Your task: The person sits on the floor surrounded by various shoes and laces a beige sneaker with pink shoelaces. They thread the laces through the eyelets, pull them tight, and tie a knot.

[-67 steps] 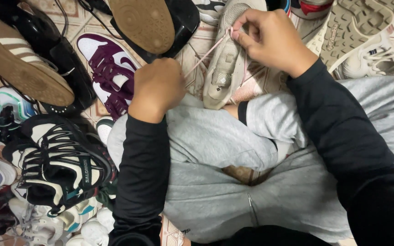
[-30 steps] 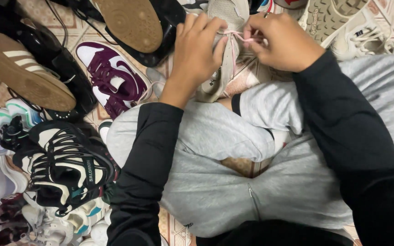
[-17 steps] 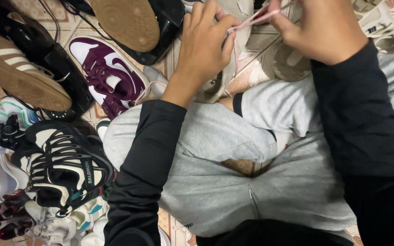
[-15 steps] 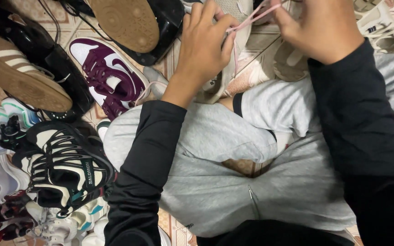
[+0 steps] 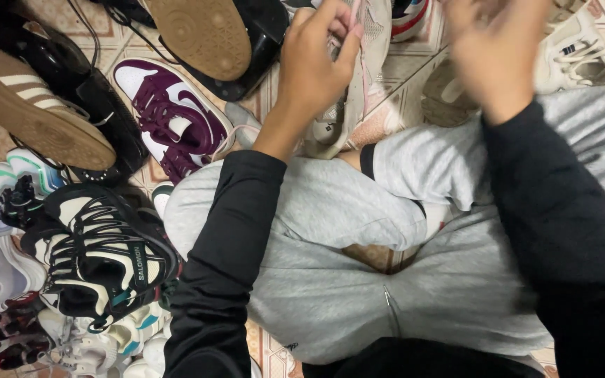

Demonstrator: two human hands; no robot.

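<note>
I sit cross-legged in grey trousers (image 5: 330,210) and black sleeves. A beige and pink sneaker (image 5: 369,77) rests against my knee. My left hand (image 5: 316,63) grips its upper, and its fingertips pinch a pink lace (image 5: 353,15) near the top edge of the view. My right hand (image 5: 498,49) is raised to the right of the sneaker and blurred by motion. Its fingers look curled, but I cannot make out the lace in them.
Shoes crowd the tiled floor around me: a purple and white sneaker (image 5: 169,119), a black and white trail shoe (image 5: 99,252), a brown striped shoe (image 5: 29,105), an upturned tan sole (image 5: 204,35), and white sneakers (image 5: 582,49) at the top right.
My left hand came up from my knee and took hold of the sneaker. My right hand pulled the pink lace up and to the right, and it is now blurred.
</note>
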